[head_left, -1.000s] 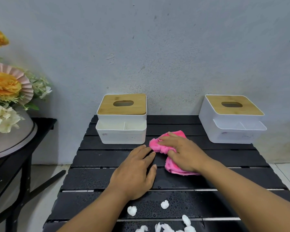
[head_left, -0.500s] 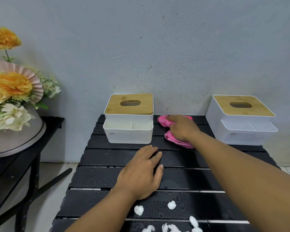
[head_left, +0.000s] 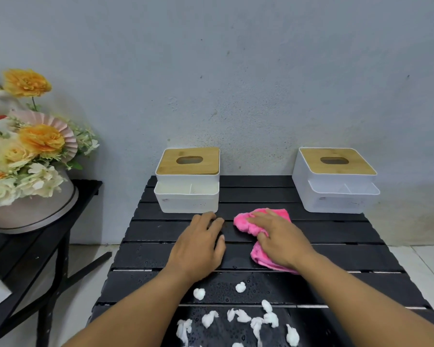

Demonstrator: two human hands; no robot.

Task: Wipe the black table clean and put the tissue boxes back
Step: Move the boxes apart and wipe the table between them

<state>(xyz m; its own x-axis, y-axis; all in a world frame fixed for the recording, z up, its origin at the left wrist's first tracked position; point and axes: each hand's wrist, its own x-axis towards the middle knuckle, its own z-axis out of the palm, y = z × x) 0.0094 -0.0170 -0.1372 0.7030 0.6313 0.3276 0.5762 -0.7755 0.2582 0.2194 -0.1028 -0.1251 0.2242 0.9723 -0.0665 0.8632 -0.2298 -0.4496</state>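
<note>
Left forearm (head_left: 135,309) and right forearm (head_left: 361,296) reaching forward, left hand (head_left: 198,244) palm down on the surface (head_left: 336,234), fingers (head_left: 204,220) loosely spread, right hand (head_left: 277,240) just beside it, apart, pressing flat on a cloth (head_left: 243,222)

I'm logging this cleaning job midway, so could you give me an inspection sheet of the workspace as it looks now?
Surface: black table, slatted, with water droplets on the near slats.
Job's things: left tissue box and right tissue box stand at the far edge by the wall, wooden lids on; pink cloth lies in front of the gap between them.
Clutter: white tissue scraps scattered over the near slats.
Hands: left hand rests flat on the table; right hand presses on the pink cloth.
Cables: nothing seen.
Surroundings: grey wall behind; flower arrangement on a black side table to the left.
</note>
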